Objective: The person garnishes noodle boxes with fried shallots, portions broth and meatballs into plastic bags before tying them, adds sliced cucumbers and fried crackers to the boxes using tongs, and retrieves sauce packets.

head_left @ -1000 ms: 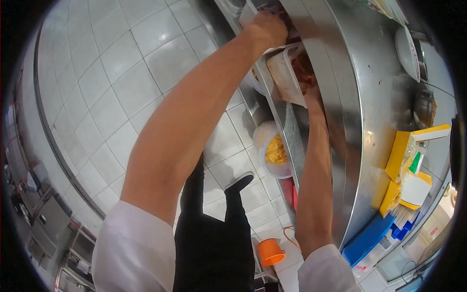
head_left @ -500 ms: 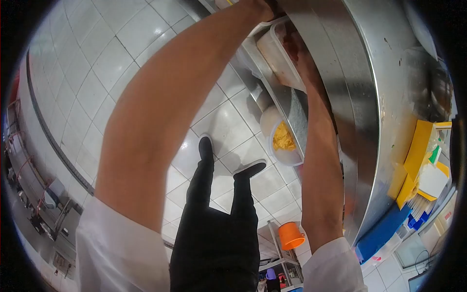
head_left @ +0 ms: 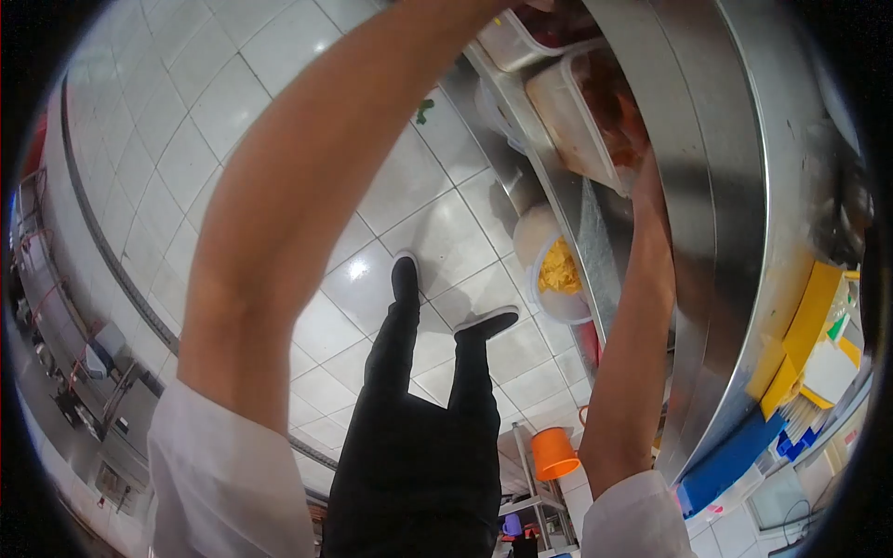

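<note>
My right hand reaches under the steel counter edge into a clear plastic tub, which holds reddish-brown food. Its fingers are in shadow and blend with the food, so their grip is hidden. My left forearm stretches up and across to the top edge of the view, and the hand lies beyond that edge. Close to where it leaves the view stands a second clear tub with dark red contents. Both tubs sit side by side on a metal shelf or drawer ledge.
A round clear container of yellow food hangs beside the ledge. The steel counter curves along the right, with a yellow box on it. A green scrap lies on the tiled floor. An orange bucket is behind me.
The view has shifted, so the tubs and counter appear further right and lower. More of the second tub shows, and my left hand has passed out of the top edge. My right hand stays at the tub.
</note>
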